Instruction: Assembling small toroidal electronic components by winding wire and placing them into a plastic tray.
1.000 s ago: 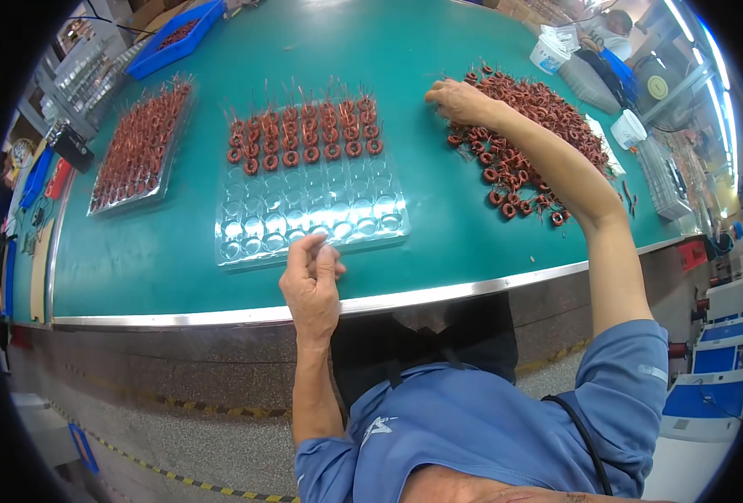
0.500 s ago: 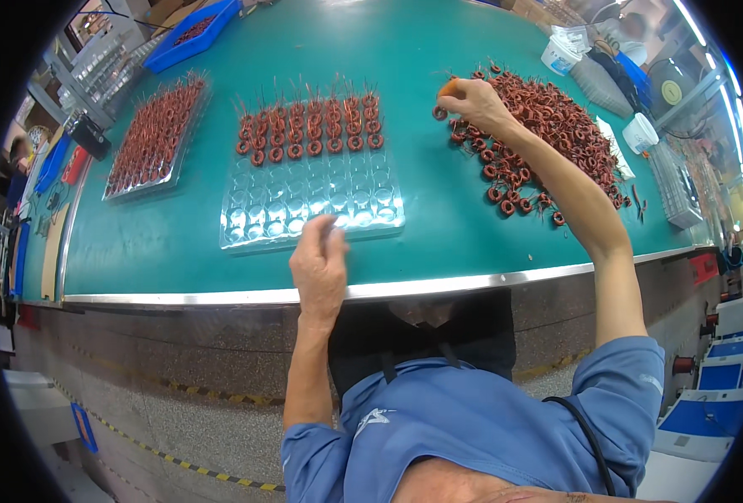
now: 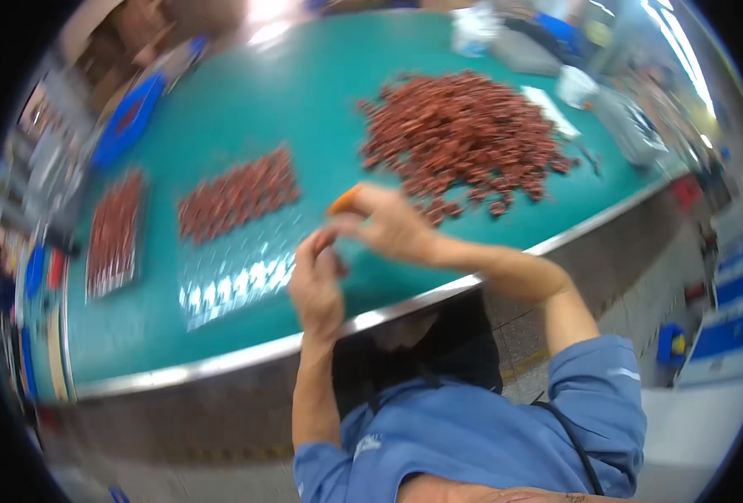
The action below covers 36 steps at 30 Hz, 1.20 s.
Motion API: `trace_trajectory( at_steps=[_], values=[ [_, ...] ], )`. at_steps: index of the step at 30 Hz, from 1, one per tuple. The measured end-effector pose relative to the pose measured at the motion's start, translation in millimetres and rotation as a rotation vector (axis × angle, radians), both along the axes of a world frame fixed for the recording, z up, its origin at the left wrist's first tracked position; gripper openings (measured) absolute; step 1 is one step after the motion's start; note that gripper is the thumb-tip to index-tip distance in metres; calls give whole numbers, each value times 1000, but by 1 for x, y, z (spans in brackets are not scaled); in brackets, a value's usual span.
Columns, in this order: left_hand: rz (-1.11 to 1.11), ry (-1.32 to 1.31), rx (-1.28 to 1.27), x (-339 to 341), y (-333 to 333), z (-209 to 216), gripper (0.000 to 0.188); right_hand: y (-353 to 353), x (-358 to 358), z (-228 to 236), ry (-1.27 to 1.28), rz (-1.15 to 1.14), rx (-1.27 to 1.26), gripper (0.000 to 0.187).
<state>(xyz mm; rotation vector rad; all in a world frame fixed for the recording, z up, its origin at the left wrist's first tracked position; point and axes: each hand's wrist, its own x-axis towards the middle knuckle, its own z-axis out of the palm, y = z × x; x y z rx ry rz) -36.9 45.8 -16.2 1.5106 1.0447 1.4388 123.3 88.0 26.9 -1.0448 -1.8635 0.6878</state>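
Observation:
My right hand (image 3: 388, 225), with an orange finger cover (image 3: 345, 199) on one finger, meets my left hand (image 3: 317, 281) above the table's near side. The fingers of both hands are bent and close together, blurred by motion. The right fingers pinch a small copper-wound ring coil, mostly hidden between the hands; what the left fingers hold cannot be made out. Left of my hands lies a clear plastic tray (image 3: 241, 289), its far rows filled with ring coils (image 3: 239, 193) and its near pockets bare. A large heap of loose coils (image 3: 464, 134) lies beyond my right hand.
A second tray full of coils (image 3: 114, 235) stands at the left. Behind it is a blue bin (image 3: 128, 121). White tubs (image 3: 475, 32) and clear trays (image 3: 627, 126) line the far right. The table's metal edge (image 3: 371, 320) runs close before me.
My right hand has come from the heap's left side toward me and met my left hand, bringing a coil. The whole view has turned and blurred.

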Motion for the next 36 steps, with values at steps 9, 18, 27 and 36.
trace_trajectory(
  at_steps=[9,18,27,36],
  values=[
    [-181,-129,-67,10,-8,8,24,-22,23,4,-127,-268,304,40],
    [-321,-129,-82,18,-12,4,28,-31,22,2,276,15,-263,30],
    [-382,-347,-233,24,-19,7,26,-44,31,8,312,61,-332,41],
    [-364,-248,-242,46,-29,21,34,-53,51,-4,251,30,-344,47]
  ],
)
